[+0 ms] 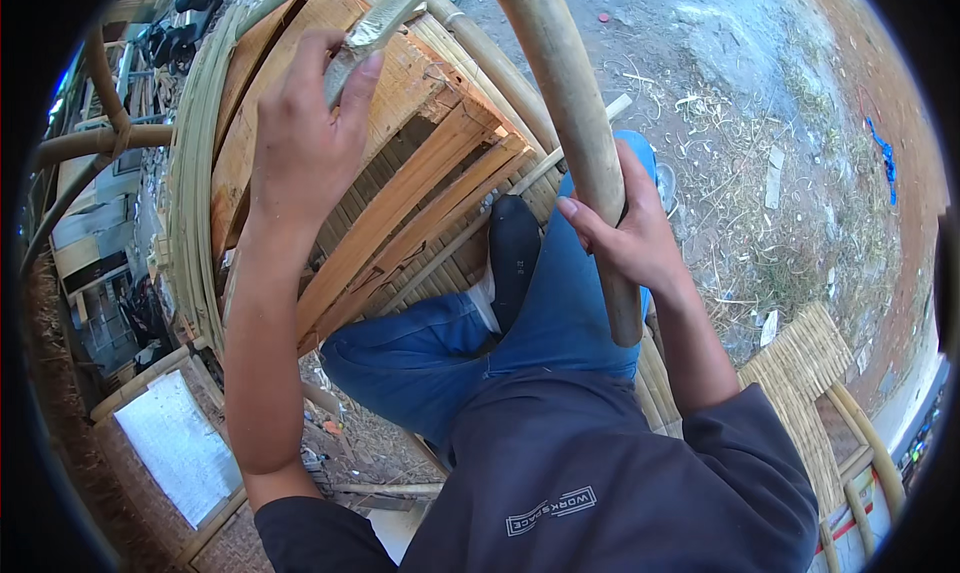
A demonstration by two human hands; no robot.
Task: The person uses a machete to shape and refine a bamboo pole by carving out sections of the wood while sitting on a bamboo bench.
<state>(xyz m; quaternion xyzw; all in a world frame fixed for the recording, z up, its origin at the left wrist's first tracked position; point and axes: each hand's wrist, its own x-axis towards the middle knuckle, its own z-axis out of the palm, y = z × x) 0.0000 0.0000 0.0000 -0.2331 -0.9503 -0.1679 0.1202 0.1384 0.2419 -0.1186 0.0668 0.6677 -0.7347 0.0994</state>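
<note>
Wooden box frame [395,208] was overhung by left hand [305,133]. Tan pole [575,83], probably stiff, fairly heavy, was clasped above right thigh [560,303] by right hand [635,223], fingers wrapped; middle hold judged best. Pale glossy piece [385,23], likely light, slippery, was gripped between left fingers.

A seated person in a dark shirt [640,453] and blue jeans [555,313], with one leg folded. The left hand [308,138] grips a curved grey-green piece [372,31], part of it shiny, between thumb and fingers above a wooden frame [385,228]. The right hand [642,238] clasps a thick bamboo pole [578,103], tilted, its near end over the jeans. Left of the frame bows a bundle of thin strips [195,173]. To the right, pale shavings litter the ground [720,263]; a blue scrap [885,160] lies farther right. Near left: a whitish sheet [178,448].
</note>
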